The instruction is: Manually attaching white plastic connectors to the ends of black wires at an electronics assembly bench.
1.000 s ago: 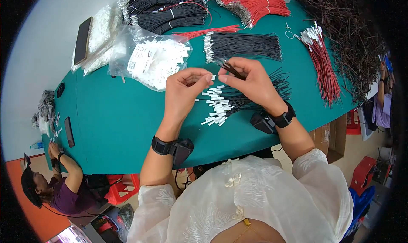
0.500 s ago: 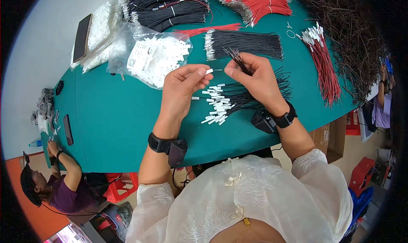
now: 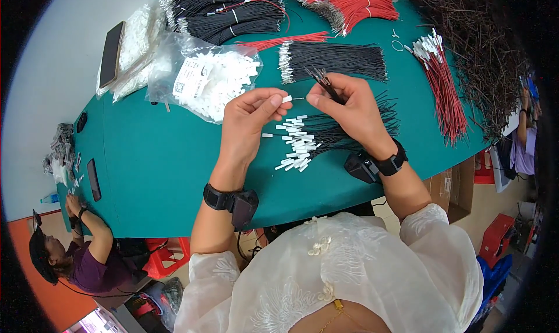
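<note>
In left hand (image 3: 251, 114) (at fingertips (image 3: 275, 101)), white connector (image 3: 287, 99)

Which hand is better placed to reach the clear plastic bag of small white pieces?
Left, I'd say: the left hand is beside the bag, pinching one small white rectangular piece. The right hand is farther off and holds a bunch of thin black wires.
</note>
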The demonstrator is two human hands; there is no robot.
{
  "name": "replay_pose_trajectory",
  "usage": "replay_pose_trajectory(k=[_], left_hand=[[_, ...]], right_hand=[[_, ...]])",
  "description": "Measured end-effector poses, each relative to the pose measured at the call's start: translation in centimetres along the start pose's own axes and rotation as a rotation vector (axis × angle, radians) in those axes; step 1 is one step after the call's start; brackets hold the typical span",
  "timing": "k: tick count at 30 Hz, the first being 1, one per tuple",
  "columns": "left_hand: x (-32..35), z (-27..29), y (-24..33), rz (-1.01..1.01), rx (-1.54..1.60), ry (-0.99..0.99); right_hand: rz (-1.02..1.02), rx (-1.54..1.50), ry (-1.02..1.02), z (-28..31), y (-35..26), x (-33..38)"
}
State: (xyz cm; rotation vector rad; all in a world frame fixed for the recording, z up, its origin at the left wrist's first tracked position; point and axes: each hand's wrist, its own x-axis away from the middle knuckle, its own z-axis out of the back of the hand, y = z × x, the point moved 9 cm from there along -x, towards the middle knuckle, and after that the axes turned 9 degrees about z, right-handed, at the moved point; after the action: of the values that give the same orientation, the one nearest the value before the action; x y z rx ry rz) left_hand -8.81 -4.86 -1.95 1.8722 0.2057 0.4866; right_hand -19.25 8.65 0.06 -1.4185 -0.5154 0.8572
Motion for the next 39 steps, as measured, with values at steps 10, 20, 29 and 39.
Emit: replay_pose_trajectory(k=[10, 20, 29, 39], left_hand=[[0.0, -0.1, 0.0, 0.006, -0.002, -0.016], [0.3, -0.9, 0.3, -0.026, -0.075, -0.009], [0.3, -0.7, 0.0, -0.050, -0.058, 0.027], [0.3, -1.2, -0.5, -0.059, -0.073, 0.030]], right_hand=[[0.008, 0.040, 0.009, 0.1, 0.0, 0.0], [0.037, 0.093, 0.006, -0.3, -0.4, 0.1], [0.082, 0.116, 0.005, -0.4, -0.4, 0.2], [0.110, 0.116, 0.013, -0.7, -0.9, 0.3]])
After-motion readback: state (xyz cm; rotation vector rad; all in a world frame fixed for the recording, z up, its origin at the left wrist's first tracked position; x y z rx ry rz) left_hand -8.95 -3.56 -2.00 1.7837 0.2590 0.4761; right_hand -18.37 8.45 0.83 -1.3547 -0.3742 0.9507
